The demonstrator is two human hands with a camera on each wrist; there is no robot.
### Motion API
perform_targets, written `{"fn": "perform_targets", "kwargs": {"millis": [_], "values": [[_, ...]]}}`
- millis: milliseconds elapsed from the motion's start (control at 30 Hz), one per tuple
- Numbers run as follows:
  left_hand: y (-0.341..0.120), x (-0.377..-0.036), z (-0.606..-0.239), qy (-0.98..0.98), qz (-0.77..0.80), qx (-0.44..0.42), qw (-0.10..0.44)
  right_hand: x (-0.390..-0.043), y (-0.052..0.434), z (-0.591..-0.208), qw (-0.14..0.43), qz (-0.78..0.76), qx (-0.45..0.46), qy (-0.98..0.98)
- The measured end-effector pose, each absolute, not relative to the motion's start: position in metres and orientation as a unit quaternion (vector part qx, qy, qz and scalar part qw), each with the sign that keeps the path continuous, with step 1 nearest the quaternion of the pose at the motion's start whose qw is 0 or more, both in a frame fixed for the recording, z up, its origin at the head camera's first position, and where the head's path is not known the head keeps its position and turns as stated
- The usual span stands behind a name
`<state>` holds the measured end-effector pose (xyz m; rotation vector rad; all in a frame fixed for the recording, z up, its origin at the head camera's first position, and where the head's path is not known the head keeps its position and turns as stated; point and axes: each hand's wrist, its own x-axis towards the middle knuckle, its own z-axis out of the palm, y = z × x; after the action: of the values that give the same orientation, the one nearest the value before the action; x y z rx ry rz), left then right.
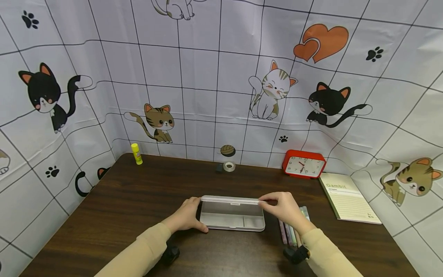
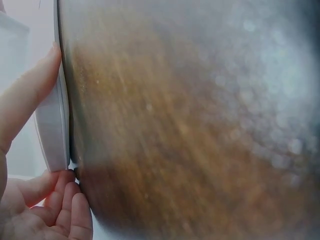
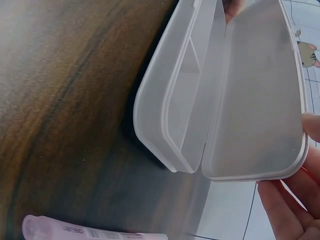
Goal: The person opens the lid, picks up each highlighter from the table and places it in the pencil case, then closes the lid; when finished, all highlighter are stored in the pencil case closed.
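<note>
A pale, translucent pencil case lies on the table with its hinged lid raised. Inside, a small divider splits off one compartment, and no items show in it. My left hand grips the case's left end, thumb at the front corner and fingers round the side. At the other end my right hand pinches the lid's right corner between thumb and fingers. Several pastel highlighters lie side by side under my right forearm, partly hidden by it. One pink highlighter shows in the right wrist view.
Along the back of the dark wooden table stand a yellow glue stick, a roll of white tape and a red alarm clock. A notebook lies at the right. Cat-patterned sheeting hangs behind and at the sides.
</note>
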<state>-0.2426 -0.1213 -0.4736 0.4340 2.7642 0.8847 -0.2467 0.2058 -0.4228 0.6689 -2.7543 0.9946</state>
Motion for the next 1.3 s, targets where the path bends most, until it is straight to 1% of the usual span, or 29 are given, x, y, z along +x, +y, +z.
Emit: {"fn": "perform_targets", "kwargs": {"millis": [467, 767, 1300], "values": [[-0.123, -0.245, -0.477, 0.937, 0.295, 0.159, 0.096, -0.257, 0.205, -0.417, 0.048, 0.343, 0.200, -0.917], [-0.122, -0.244, -0.475, 0.936, 0.300, 0.157, 0.096, -0.264, 0.205, -0.412, 0.050, 0.350, 0.203, -0.913], [-0.123, -0.245, -0.474, 0.936, 0.298, 0.158, 0.099, -0.279, 0.206, -0.411, 0.031, 0.365, 0.179, -0.913]]}}
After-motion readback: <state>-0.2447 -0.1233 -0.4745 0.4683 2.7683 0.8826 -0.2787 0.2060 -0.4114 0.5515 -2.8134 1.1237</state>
